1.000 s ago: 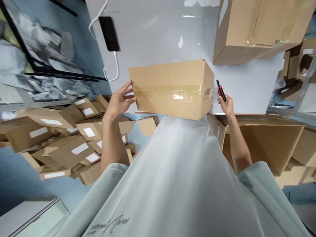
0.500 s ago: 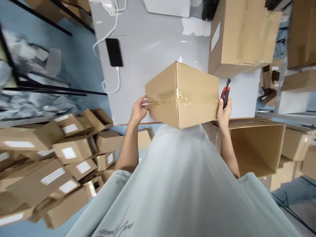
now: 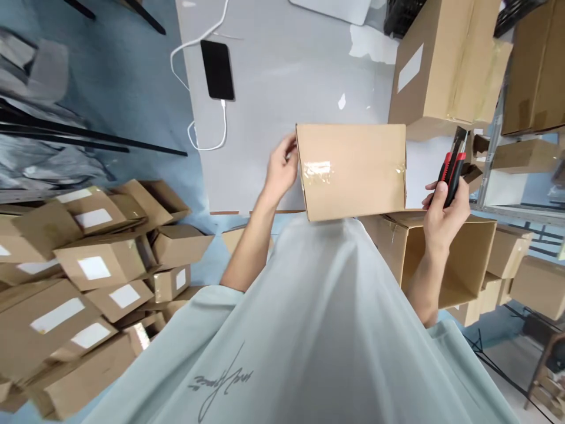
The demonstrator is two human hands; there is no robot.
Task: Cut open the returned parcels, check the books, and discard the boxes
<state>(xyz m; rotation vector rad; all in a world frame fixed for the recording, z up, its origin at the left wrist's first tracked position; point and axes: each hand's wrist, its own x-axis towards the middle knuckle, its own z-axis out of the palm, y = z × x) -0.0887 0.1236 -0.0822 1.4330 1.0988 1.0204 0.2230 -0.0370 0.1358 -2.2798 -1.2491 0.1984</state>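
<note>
A taped cardboard box (image 3: pixel 353 176) stands at the table's front edge, against my shirt, with one broad side turned up toward me. Strips of clear tape shine on its left and right parts. My left hand (image 3: pixel 283 168) grips the box at its left edge; some fingertips are hidden behind it. Off to the right, apart from the box, my right hand (image 3: pixel 446 206) is closed around a red and black utility knife (image 3: pixel 452 168), its tip pointing away from me. I cannot tell whether the blade is out.
On the grey table (image 3: pixel 273 88) lie a black phone (image 3: pixel 218 69) and its white cable (image 3: pixel 224 126). Large cartons (image 3: pixel 408 97) stand at the back right. Below the table's right end is an open carton (image 3: pixel 459 259). Labelled boxes (image 3: pixel 95 268) are piled on the left.
The box has turned, so one side faces me instead of a corner. My right hand has left its right side and moved right with the knife. My left hand has shifted right along with the box.
</note>
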